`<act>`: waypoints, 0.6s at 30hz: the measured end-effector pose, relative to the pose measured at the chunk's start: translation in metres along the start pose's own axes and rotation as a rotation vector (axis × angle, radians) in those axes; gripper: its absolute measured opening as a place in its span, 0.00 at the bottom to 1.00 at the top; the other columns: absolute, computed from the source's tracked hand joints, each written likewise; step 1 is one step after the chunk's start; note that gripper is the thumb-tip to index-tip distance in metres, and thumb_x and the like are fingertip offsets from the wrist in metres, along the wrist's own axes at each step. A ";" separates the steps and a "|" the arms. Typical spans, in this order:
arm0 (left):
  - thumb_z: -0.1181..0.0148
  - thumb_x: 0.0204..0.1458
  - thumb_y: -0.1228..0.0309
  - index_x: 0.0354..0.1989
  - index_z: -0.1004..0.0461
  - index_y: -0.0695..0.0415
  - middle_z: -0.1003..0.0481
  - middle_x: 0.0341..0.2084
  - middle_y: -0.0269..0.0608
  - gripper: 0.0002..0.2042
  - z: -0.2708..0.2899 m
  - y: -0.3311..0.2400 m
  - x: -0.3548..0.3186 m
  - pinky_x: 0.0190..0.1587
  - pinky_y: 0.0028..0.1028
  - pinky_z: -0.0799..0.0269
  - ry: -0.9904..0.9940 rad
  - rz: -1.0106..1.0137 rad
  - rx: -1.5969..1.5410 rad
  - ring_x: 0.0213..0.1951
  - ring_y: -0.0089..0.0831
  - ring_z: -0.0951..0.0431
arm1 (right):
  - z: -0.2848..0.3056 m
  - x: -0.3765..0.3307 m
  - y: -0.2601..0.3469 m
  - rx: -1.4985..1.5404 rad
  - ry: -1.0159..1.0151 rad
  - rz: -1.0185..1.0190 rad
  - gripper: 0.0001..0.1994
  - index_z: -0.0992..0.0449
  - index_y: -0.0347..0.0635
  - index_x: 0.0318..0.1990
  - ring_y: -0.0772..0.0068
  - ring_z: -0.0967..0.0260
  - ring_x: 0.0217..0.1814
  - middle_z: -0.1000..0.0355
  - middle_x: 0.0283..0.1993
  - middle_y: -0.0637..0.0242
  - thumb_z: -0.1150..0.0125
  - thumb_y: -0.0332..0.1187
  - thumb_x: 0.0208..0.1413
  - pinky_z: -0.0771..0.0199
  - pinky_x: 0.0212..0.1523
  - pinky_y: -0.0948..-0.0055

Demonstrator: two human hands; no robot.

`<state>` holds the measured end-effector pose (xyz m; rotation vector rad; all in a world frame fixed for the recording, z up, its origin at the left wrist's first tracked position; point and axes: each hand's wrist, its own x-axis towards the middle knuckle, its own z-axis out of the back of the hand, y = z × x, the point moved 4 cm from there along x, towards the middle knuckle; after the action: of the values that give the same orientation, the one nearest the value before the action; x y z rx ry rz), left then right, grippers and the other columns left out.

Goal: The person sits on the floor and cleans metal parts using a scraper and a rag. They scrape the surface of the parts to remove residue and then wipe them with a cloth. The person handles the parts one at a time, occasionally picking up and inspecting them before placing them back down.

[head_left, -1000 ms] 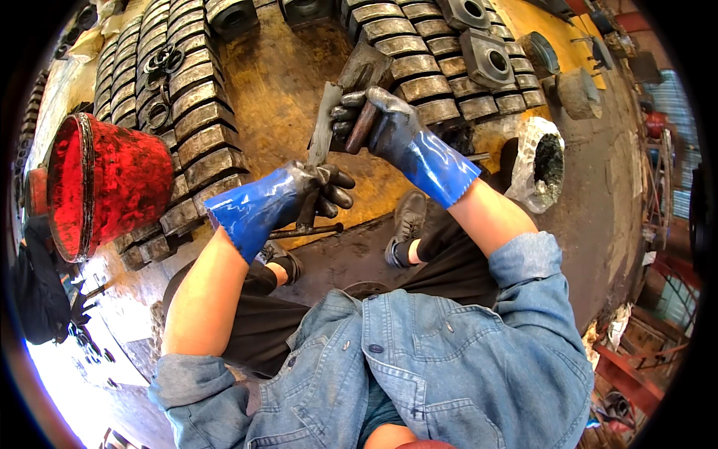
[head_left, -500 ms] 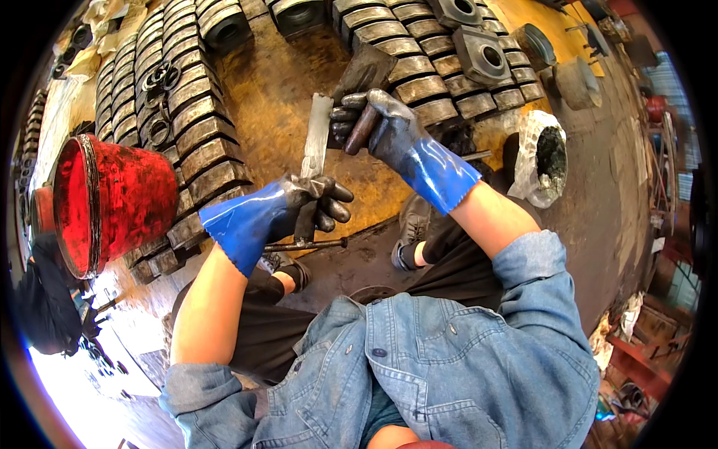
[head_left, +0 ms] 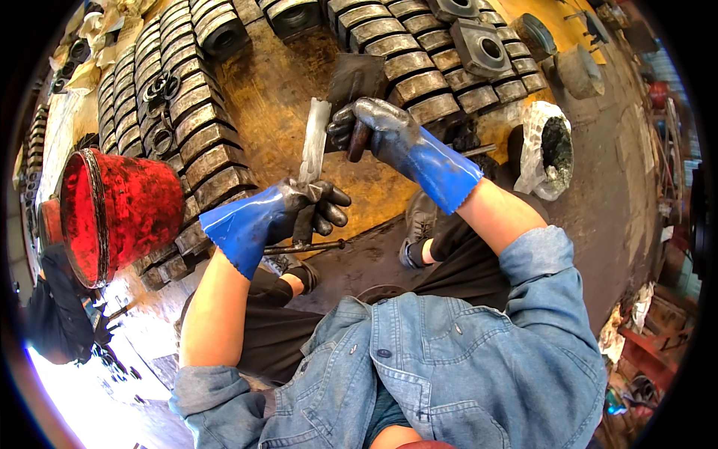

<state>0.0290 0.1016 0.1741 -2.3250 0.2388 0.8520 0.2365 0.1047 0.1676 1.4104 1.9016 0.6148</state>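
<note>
My left hand (head_left: 310, 206), in a blue glove blackened at the fingers, is closed round the lower part of a flat grey metal strip (head_left: 314, 138) that points up and away from me. Wrapped round a trowel's brown handle is my right hand (head_left: 378, 127), gloved the same way. The dark, broad blade of the trowel (head_left: 355, 78) extends beyond its knuckles, just right of the strip's tip. Under my left fist shows a dark upright piece with a thin metal crossbar (head_left: 318, 245); whether it joins the strip is hidden.
Rows of blocky metal parts (head_left: 213, 153) stand left on the stained yellow table (head_left: 262, 97), with more rows (head_left: 407, 71) at the far right. Black rings (head_left: 161, 138) lie on the left rows. A red bucket (head_left: 142, 213) tilts at left; a white bag of dark material (head_left: 544, 153) stands right.
The trowel blade has turned and now shows its face more broadly, its handle more upright. My left hand keeps its grip on the strip. The whole view has shifted slightly.
</note>
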 end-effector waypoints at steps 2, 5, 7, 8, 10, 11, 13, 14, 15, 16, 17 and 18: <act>0.47 0.60 0.59 0.53 0.32 0.71 0.22 0.35 0.49 0.24 0.004 0.001 0.001 0.37 0.26 0.26 -0.011 0.019 0.009 0.33 0.32 0.22 | 0.008 0.002 -0.006 -0.088 -0.013 -0.007 0.19 0.26 0.26 0.44 0.55 0.25 0.38 0.24 0.33 0.47 0.55 0.38 0.66 0.24 0.49 0.55; 0.44 0.58 0.58 0.53 0.32 0.70 0.22 0.36 0.49 0.25 0.010 0.001 0.001 0.38 0.26 0.25 -0.008 0.034 0.003 0.34 0.32 0.22 | 0.013 0.003 -0.017 -0.212 -0.026 -0.005 0.20 0.25 0.27 0.43 0.60 0.25 0.37 0.24 0.30 0.51 0.52 0.41 0.65 0.25 0.48 0.61; 0.43 0.58 0.58 0.53 0.32 0.70 0.22 0.36 0.49 0.26 0.010 0.000 0.000 0.38 0.26 0.25 0.007 0.035 -0.010 0.34 0.32 0.22 | 0.004 -0.001 -0.016 -0.292 -0.011 -0.008 0.21 0.25 0.29 0.43 0.62 0.26 0.36 0.25 0.29 0.52 0.49 0.44 0.63 0.25 0.46 0.63; 0.43 0.57 0.58 0.53 0.32 0.70 0.22 0.36 0.49 0.25 0.010 -0.002 -0.002 0.38 0.26 0.25 0.013 0.031 -0.005 0.34 0.32 0.22 | 0.010 0.001 -0.023 -0.267 -0.001 -0.016 0.20 0.24 0.32 0.42 0.64 0.26 0.36 0.24 0.31 0.54 0.46 0.45 0.62 0.25 0.40 0.67; 0.43 0.57 0.58 0.53 0.32 0.70 0.22 0.36 0.49 0.25 0.008 -0.003 0.000 0.38 0.26 0.25 0.023 0.030 0.005 0.34 0.32 0.22 | 0.017 0.001 -0.025 -0.342 -0.036 0.017 0.19 0.24 0.33 0.43 0.66 0.26 0.35 0.24 0.32 0.56 0.47 0.44 0.62 0.27 0.38 0.69; 0.48 0.59 0.61 0.53 0.31 0.69 0.22 0.36 0.48 0.22 0.008 -0.003 0.001 0.33 0.26 0.27 0.024 0.026 -0.008 0.32 0.32 0.22 | 0.021 0.001 -0.025 -0.419 -0.070 0.047 0.19 0.24 0.34 0.43 0.68 0.27 0.34 0.24 0.33 0.58 0.47 0.44 0.62 0.28 0.35 0.70; 0.53 0.61 0.65 0.52 0.30 0.69 0.22 0.35 0.48 0.19 0.008 -0.001 0.001 0.27 0.25 0.29 0.019 0.027 -0.024 0.30 0.31 0.23 | 0.001 -0.008 -0.009 -0.499 -0.076 0.002 0.18 0.24 0.35 0.43 0.70 0.27 0.33 0.24 0.34 0.60 0.49 0.44 0.63 0.29 0.34 0.72; 0.53 0.61 0.64 0.51 0.31 0.69 0.22 0.35 0.48 0.19 0.008 -0.001 -0.001 0.28 0.26 0.29 -0.009 0.051 -0.030 0.31 0.32 0.23 | -0.008 -0.011 -0.002 -0.584 -0.080 -0.043 0.18 0.24 0.36 0.43 0.72 0.28 0.32 0.24 0.34 0.62 0.50 0.44 0.63 0.30 0.32 0.73; 0.52 0.61 0.64 0.51 0.31 0.69 0.22 0.35 0.49 0.19 0.008 -0.001 -0.003 0.28 0.26 0.29 -0.038 0.076 -0.034 0.31 0.32 0.23 | -0.011 -0.012 0.003 -0.579 -0.081 -0.040 0.18 0.24 0.36 0.43 0.72 0.28 0.32 0.24 0.34 0.62 0.50 0.44 0.63 0.30 0.32 0.73; 0.52 0.61 0.64 0.51 0.31 0.69 0.22 0.35 0.49 0.19 0.008 -0.001 -0.005 0.28 0.26 0.29 -0.040 0.080 -0.030 0.31 0.32 0.23 | -0.011 -0.013 0.005 -0.655 -0.075 -0.087 0.18 0.23 0.37 0.43 0.73 0.28 0.32 0.23 0.35 0.63 0.52 0.43 0.63 0.30 0.32 0.73; 0.51 0.61 0.64 0.51 0.31 0.70 0.22 0.35 0.49 0.20 0.008 -0.002 -0.007 0.29 0.26 0.28 -0.045 0.070 -0.020 0.31 0.32 0.23 | -0.010 -0.012 0.006 -0.730 -0.069 -0.134 0.18 0.23 0.38 0.43 0.74 0.28 0.32 0.23 0.35 0.63 0.53 0.43 0.64 0.30 0.32 0.74; 0.51 0.61 0.63 0.51 0.31 0.70 0.22 0.35 0.49 0.20 0.007 -0.002 -0.007 0.30 0.26 0.28 -0.045 0.059 -0.007 0.31 0.32 0.23 | -0.003 -0.011 0.004 -0.727 -0.075 -0.131 0.18 0.23 0.38 0.43 0.74 0.28 0.32 0.23 0.35 0.63 0.53 0.43 0.64 0.30 0.32 0.74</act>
<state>0.0208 0.1076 0.1756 -2.3128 0.2872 0.9345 0.2387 0.0959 0.1751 0.8184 1.4643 1.0364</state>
